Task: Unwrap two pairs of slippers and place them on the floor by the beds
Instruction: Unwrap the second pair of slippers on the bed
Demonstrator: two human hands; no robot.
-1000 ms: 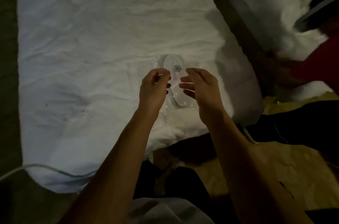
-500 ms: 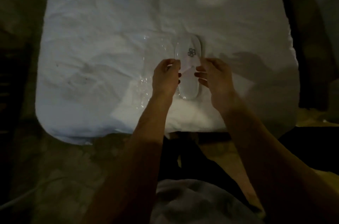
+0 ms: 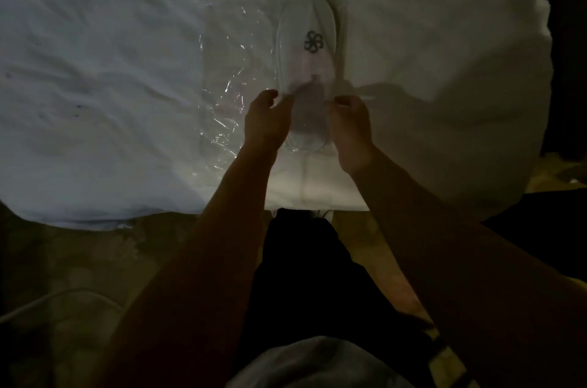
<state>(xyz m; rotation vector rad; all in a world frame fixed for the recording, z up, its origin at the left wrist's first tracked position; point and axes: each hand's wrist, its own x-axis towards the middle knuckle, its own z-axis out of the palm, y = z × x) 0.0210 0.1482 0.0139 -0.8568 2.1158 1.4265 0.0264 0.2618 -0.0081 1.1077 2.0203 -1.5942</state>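
A white slipper (image 3: 309, 47) with a dark flower logo lies toe-away on the white bed (image 3: 111, 54), inside a clear plastic wrapper. My left hand (image 3: 266, 124) pinches the wrapper's edge at the slipper's left side. My right hand (image 3: 351, 127) pinches the wrapper at the right side, near the heel end. A second clear plastic wrapper (image 3: 225, 79) lies flat on the sheet just left of the slipper; whether it holds anything I cannot tell. The room is dim.
The bed's near edge (image 3: 190, 213) runs across the middle of the view, with patterned carpet (image 3: 70, 263) below it. A pale cable (image 3: 57, 298) curves over the carpet at lower left. My dark trousers (image 3: 305, 276) stand against the bed. Dark gap at the right.
The view has come closer and shifted over the bed. Both hands have moved from hovering apart over the slipper to gripping the wrapper at its two sides.
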